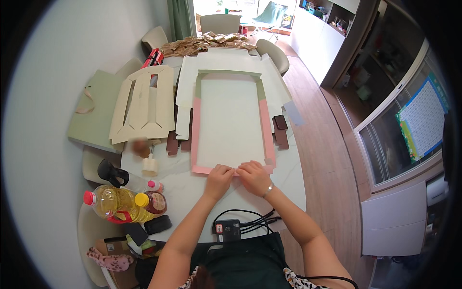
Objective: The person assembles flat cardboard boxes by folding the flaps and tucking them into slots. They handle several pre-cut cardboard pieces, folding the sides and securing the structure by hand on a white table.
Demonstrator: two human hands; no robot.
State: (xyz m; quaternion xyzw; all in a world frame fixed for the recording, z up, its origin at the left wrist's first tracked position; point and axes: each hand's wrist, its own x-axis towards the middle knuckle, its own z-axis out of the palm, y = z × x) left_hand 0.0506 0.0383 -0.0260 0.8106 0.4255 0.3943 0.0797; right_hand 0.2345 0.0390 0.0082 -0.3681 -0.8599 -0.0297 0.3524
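Observation:
A large white rectangular sheet (232,120) lies on the table, its long shape running away from me. Its border strip is pink at the near half and green at the far half. My left hand (220,178) and my right hand (253,177) are side by side at the near pink edge (204,169), fingers bent and closed on it. Whether the strip is folded under my fingertips is hidden. Beneath the sheet, a larger flat white cardboard blank (185,91) sticks out at the sides and far end, with dark brown flaps (280,131) beside it.
Cream cut-out cardboard (144,103) and a green gift bag (96,108) lie left. Nearer stand a pump bottle (150,165), an oil jug (115,200) and a yellow-capped jar (151,201). A black box with cables (227,230) is close to my body. Brown packets (207,43) cover the far end.

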